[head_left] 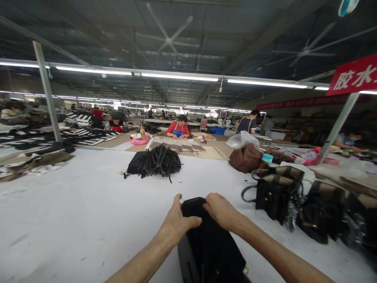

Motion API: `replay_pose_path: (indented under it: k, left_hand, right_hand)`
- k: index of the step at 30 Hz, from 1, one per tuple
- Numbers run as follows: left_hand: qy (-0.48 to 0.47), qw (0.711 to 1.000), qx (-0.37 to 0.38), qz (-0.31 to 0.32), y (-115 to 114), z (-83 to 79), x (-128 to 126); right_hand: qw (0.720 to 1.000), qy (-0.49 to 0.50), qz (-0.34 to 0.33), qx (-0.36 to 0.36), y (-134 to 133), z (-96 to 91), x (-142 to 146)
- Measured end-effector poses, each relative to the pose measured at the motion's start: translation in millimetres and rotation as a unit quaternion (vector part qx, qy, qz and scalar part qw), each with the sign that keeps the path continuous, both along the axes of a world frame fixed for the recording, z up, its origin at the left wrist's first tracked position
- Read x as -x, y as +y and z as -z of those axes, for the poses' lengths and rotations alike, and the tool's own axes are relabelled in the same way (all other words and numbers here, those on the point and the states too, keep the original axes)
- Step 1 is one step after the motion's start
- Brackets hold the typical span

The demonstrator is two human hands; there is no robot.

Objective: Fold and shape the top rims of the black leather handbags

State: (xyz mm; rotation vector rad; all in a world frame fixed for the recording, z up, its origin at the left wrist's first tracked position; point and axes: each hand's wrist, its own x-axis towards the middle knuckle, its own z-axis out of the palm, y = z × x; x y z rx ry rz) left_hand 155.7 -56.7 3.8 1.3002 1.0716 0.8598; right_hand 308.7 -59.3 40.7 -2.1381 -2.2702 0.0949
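A black bag [210, 243] lies in front of me on the white tabletop, its near end cut off by the bottom of the view. My left hand [179, 218] grips its far left side, thumb on top and the other fingers mostly hidden behind the edge. At the far right corner, my right hand [219, 210] is closed on the bag's edge with the fingers curled. Farther off sits a pile of black strips [160, 161] beside a black folded piece [137, 163].
Several finished-looking black handbags [273, 196] with gold hardware stand at right. Behind them are a brown bundle [246, 157] and a jar with a blue lid [266, 159]. Dark fabric pieces [44, 157] lie at left. A person in red [178, 129] works across the table.
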Motion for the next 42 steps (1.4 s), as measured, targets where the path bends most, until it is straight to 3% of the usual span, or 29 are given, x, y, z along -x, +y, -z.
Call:
replay_pose_path:
  k: [4,6,10,13,16,23,29,42]
  left_hand:
    - [0.052,0.998,-0.005,-0.02,2.8,-4.3,-4.3]
    - [0.079,0.997,-0.015,0.0,5.8,-3.5,-2.4]
    - [0.118,0.985,-0.066,0.107,21.6,-6.8,10.5]
    - [0.153,0.958,-0.113,0.213,40.0,-16.9,21.3]
    - [0.203,0.93,-0.16,0.263,53.2,-22.5,25.6]
    - [0.251,0.91,-0.227,0.238,52.9,-5.4,16.1]
    - [0.284,0.898,-0.275,0.195,61.8,-2.5,13.1]
    - [0.255,0.918,-0.228,0.199,71.1,5.5,16.9]
  right_hand:
    - [1.0,-0.005,0.022,-0.004,-11.8,-8.3,2.5]
    - [1.0,-0.006,0.027,-0.001,-18.5,-9.5,2.0]
    - [1.0,0.001,0.017,-0.003,-33.0,-9.2,-2.8]
    - [1.0,0.003,0.008,-0.006,-42.7,-9.5,-4.0]
    - [1.0,0.013,0.022,-0.002,-47.0,-6.0,-3.9]
    - [0.999,0.024,0.036,-0.007,-39.4,16.0,-12.8]
    - [0.999,0.026,0.046,0.004,-29.8,12.9,-9.7]
    - [0.997,0.042,-0.025,-0.054,3.1,18.9,-0.7]
